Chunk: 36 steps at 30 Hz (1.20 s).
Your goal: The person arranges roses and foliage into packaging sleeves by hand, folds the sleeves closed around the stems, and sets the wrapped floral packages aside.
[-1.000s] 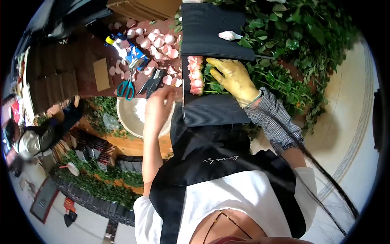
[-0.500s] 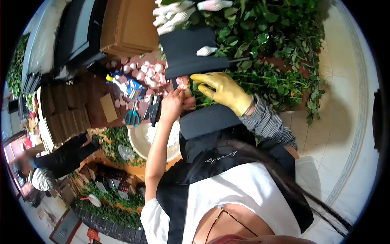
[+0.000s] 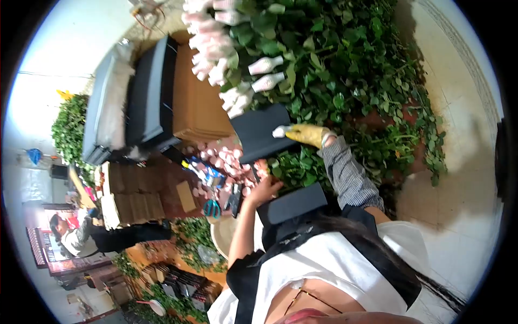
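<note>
My right hand (image 3: 308, 134), in a yellow glove, pinches a rose in a white net sleeve (image 3: 280, 131) over a black board (image 3: 263, 129). Bare, my left hand (image 3: 263, 190) lies lower down with curled fingers, beside pink roses (image 3: 261, 166); what is in its grasp, if anything, is hidden. Between my left hand and my body is a dark padded block (image 3: 295, 203). Green rose stems and leaves (image 3: 297, 167) spread between my hands.
Net-sleeved roses (image 3: 210, 46) and leafy stems (image 3: 345, 59) fill the far side. Left of my hands are loose pink petals (image 3: 226, 161), teal scissors (image 3: 211, 208), a black stapler-like tool (image 3: 233, 198) and cardboard (image 3: 202, 102). Another person (image 3: 81, 240) stands at far left.
My right hand has moved away from the pink roses and now pinches a sleeved rose at the board. My left hand remains near the pink roses. The view has shifted.
</note>
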Tool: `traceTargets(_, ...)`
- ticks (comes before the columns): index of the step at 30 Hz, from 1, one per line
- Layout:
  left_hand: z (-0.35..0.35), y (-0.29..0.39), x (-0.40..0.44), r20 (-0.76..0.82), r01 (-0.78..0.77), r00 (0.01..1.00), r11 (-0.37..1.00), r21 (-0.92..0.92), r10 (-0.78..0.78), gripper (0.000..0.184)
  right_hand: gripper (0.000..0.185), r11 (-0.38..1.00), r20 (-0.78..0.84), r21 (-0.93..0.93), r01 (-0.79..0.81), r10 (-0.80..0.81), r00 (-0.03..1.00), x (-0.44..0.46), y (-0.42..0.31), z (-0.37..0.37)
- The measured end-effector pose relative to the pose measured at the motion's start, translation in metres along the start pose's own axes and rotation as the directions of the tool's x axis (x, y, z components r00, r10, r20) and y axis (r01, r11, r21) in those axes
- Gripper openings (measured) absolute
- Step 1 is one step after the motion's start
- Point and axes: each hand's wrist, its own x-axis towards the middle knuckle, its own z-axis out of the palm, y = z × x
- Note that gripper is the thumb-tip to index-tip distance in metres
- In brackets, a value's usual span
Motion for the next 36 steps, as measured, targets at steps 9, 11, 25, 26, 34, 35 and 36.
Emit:
traceTargets(9,0.001,0.013,0.0,-0.014,-0.053,0.998,0.988,0.146,0.055,0.048,0.063,0.627,-0.459,0.15,0.765,-0.641,0.615,-0.099,-0.047,0.011)
traceTargets(11,0.006,0.003,0.002,-0.037,-0.052,0.998,0.995,0.081,0.055,0.044,0.081,0.433,-0.383,0.545,0.718,-0.634,0.672,-0.117,-0.043,0.003)
traceTargets(25,-0.037,-0.043,-0.07,-0.261,-0.075,0.963,0.997,-0.016,0.068,0.035,0.059,0.541,0.534,-0.442,0.716,-0.483,0.694,0.022,-0.018,0.076)
traceTargets(26,-0.044,-0.032,-0.102,-0.375,0.132,0.913,0.986,-0.1,-0.16,0.032,0.063,0.449,0.544,-0.607,0.655,-0.365,0.755,-0.002,-0.029,0.081)
traceTargets(34,-0.139,-0.166,-0.182,-0.996,0.468,0.083,0.884,0.018,-0.024,0.031,0.082,0.186,0.43,-0.831,0.524,-0.382,0.818,-0.031,0.007,0.115)
traceTargets(35,-0.153,-0.18,-0.175,-0.996,0.514,0.091,0.857,0.027,-0.022,0.036,0.083,0.169,0.454,-0.826,0.538,-0.365,0.813,-0.03,0.006,0.113)
traceTargets(36,-0.166,-0.191,-0.167,-0.992,0.514,0.11,0.858,0.002,-0.063,0.047,0.083,0.18,0.453,-0.825,0.535,-0.353,0.818,-0.029,0.007,0.114)
